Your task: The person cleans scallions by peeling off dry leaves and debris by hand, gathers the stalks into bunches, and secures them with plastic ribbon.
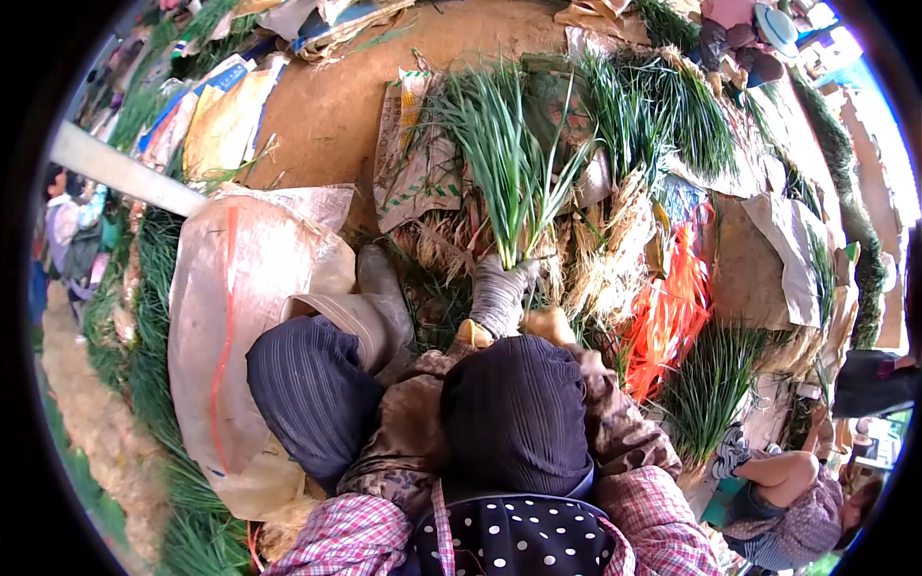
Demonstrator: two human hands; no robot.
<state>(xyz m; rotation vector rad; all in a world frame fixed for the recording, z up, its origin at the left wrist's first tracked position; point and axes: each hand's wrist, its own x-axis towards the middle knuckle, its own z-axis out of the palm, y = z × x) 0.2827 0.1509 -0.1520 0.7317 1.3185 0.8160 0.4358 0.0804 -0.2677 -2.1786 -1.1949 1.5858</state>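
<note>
My left hand, in a yellowish glove, rests against a grey, wrinkled boot-like shape beyond my dark-striped knee. My right hand, also gloved, is on the other side of that shape, its back rounded toward me. The knee and the grey shape hide the fingers of both hands. Just past them a bunch of long green leafy stalks, like green onions or chives, fans away from me. Pale-rooted bundles lie to the right of the bunch.
A big whitish woven sack lies at my left, next to a grey rubber boot. Orange-red plastic strips hang at the right. More green bundles lie nearby. A person sits at the lower right.
</note>
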